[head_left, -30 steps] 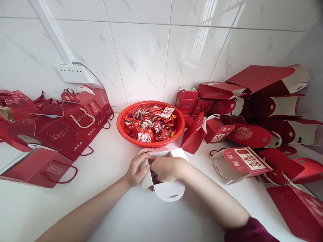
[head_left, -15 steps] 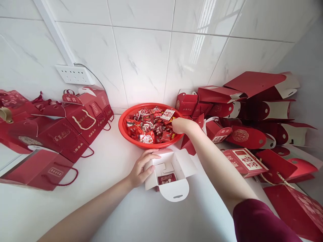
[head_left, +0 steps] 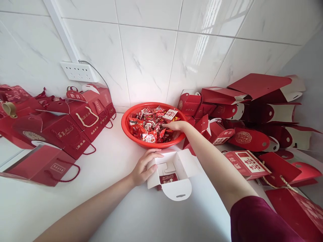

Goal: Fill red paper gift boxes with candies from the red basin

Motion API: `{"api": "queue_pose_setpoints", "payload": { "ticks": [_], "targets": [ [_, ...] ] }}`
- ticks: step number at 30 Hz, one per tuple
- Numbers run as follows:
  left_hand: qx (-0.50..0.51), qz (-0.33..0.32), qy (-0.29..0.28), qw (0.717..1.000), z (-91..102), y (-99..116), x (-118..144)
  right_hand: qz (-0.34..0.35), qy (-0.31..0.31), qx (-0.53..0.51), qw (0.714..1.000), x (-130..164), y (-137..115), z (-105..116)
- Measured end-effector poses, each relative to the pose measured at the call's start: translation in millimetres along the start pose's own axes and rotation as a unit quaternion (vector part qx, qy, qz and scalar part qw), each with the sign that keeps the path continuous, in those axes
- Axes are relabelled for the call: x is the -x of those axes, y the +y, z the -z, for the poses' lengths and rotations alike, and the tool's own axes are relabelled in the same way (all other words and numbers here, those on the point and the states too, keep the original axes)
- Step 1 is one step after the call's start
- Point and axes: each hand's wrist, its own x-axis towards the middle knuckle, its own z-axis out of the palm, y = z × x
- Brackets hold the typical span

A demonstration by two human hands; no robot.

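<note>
My left hand [head_left: 145, 169] grips the left wall of a small open gift box [head_left: 187, 165], thumb on the near side and fingers over the far edge. The box is white inside with its flaps spread outward. At its bottom lies a dark red printed packet [head_left: 168, 178]. My right hand [head_left: 176, 126] reaches into a red plastic basket [head_left: 126, 129] heaped with wrapped candies [head_left: 148, 125]. Its fingers are apart among the candies, with some tips hidden; I cannot make out anything held. A white-faced square packet [head_left: 170, 114] lies beside that hand.
Red gift boxes with rope handles [head_left: 83, 122] stand in a row at the left. Many open red boxes [head_left: 243, 136] are stacked at the right, close to my right forearm. Behind the basket rises a tiled wall [head_left: 148, 60] with a power socket [head_left: 78, 72].
My right hand has shifted left within the basket, and more of its fingers now show over the candies. My left hand keeps its hold on the gift box. The view has shifted slightly.
</note>
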Motion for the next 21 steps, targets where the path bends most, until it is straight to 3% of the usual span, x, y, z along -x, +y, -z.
{"api": "queue_pose_setpoints", "payload": {
  "ticks": [5,8,17,21],
  "targets": [
    [0.002,0.001,-0.004,1.000,-0.2,-0.7,-0.5,-0.068,-0.063,-0.056,0.994,7.2,2.2,5.8],
    [0.003,0.002,-0.004,1.000,-0.3,-1.6,-0.3,-0.061,-0.092,-0.065,0.992,10.7,1.4,6.8],
    [0.009,0.007,-0.005,1.000,-1.0,-1.8,-0.2,-0.050,-0.154,0.044,0.986,9.9,-10.7,-5.1],
    [0.009,0.009,-0.006,1.000,-1.0,-1.7,-1.1,-0.035,-0.144,0.019,0.989,8.4,-6.8,-14.9]
  ]
}}
